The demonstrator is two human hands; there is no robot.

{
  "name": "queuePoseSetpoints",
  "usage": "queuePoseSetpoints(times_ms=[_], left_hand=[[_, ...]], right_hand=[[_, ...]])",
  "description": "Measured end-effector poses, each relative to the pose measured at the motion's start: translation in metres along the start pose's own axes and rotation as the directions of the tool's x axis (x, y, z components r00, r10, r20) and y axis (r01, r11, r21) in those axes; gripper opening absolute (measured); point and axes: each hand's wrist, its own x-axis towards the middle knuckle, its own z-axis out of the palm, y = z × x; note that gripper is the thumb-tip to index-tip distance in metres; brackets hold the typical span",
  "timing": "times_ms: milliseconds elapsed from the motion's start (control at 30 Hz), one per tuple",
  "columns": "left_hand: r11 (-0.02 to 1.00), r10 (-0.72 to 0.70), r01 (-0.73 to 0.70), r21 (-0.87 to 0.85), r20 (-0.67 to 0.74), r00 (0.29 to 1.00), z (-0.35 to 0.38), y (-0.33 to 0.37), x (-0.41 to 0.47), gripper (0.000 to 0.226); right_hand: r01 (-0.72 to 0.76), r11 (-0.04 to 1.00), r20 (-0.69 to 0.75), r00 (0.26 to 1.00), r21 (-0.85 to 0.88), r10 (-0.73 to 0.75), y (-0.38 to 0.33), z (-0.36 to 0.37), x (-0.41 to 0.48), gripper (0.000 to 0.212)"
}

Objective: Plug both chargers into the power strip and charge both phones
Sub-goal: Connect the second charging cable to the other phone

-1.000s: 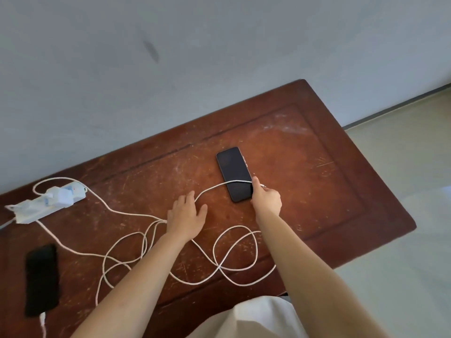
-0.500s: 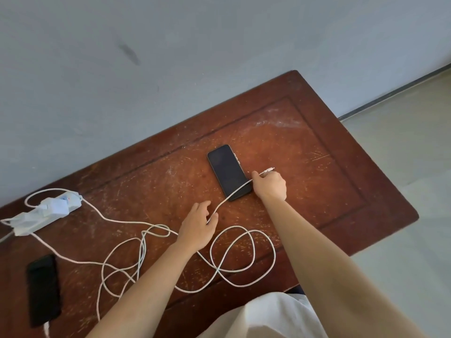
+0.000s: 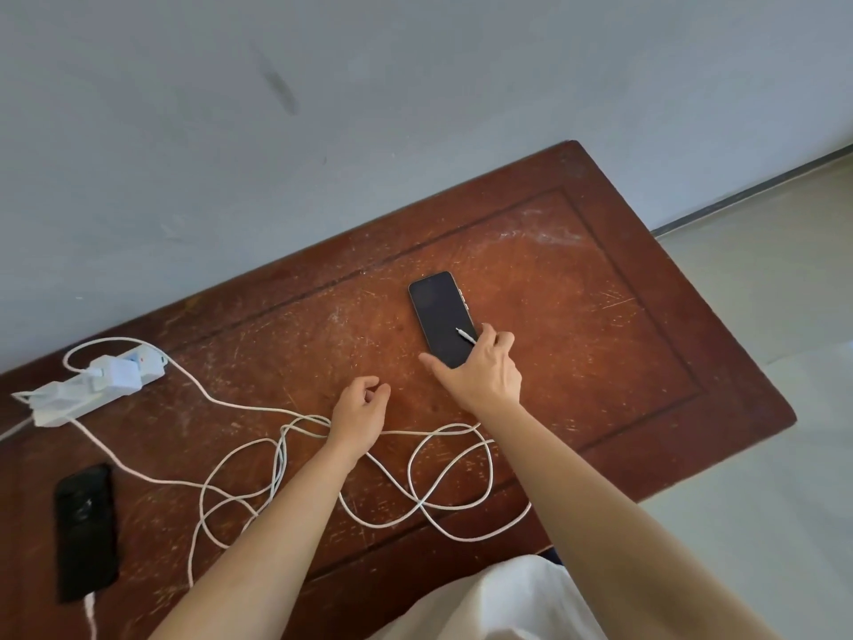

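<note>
A black phone (image 3: 441,314) lies face up in the middle of the brown wooden table (image 3: 577,279). My right hand (image 3: 480,371) rests over its near end and pinches the white cable's plug (image 3: 465,335), which points out over the screen. My left hand (image 3: 360,408) hovers loosely curled above the tangled white cable (image 3: 443,501), holding nothing that I can see. A white power strip (image 3: 92,385) at the left carries white chargers (image 3: 117,371). A second black phone (image 3: 85,531) lies at the near left with a cable plugged into its near end.
The table stands against a grey wall (image 3: 323,108). Its right edge drops to a pale floor (image 3: 761,279). Cable loops cover the near middle of the tabletop. White clothing (image 3: 498,602) shows at the bottom.
My right hand has turned the plug from pointing right to lying over the phone's screen and now covers the phone's near end. My left hand has let go of the cable.
</note>
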Motion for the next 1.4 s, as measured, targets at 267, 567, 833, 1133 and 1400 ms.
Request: queuePoseSetpoints(times_ms=[267, 567, 833, 1133, 1400], left_hand=[[0.946, -0.137, 0.142, -0.29, 0.037, 0.99, -0.019, 0.022, 0.003, 0.055], [0.619, -0.044, 0.196, -0.761, 0.216, 0.975, -0.039, 0.079, 0.012, 0.086], [0.458, 0.195, 0.077, -0.886, 0.185, 0.963, -0.072, 0.1, -0.001, 0.084], [0.377, 0.31, -0.027, -0.926, 0.099, 0.946, -0.126, 0.107, -0.009, 0.063], [0.327, 0.412, -0.07, -0.942, 0.076, 0.908, -0.143, 0.111, -0.034, 0.057]], right_hand=[[-0.046, 0.998, -0.002, 0.999, -0.032, 0.046, -0.005, -0.021, -0.008, 0.086], [0.14, 0.967, -0.038, 0.99, 0.214, -0.135, 0.007, -0.032, -0.089, 0.073], [0.422, 0.896, -0.204, 0.897, 0.14, -0.391, -0.005, -0.036, -0.118, 0.085], [0.281, 0.724, -0.179, 0.96, 0.63, -0.217, -0.015, -0.049, -0.136, 0.046], [-0.16, 0.342, 0.236, 0.952, 0.926, -0.194, -0.034, -0.062, -0.138, 0.035]])
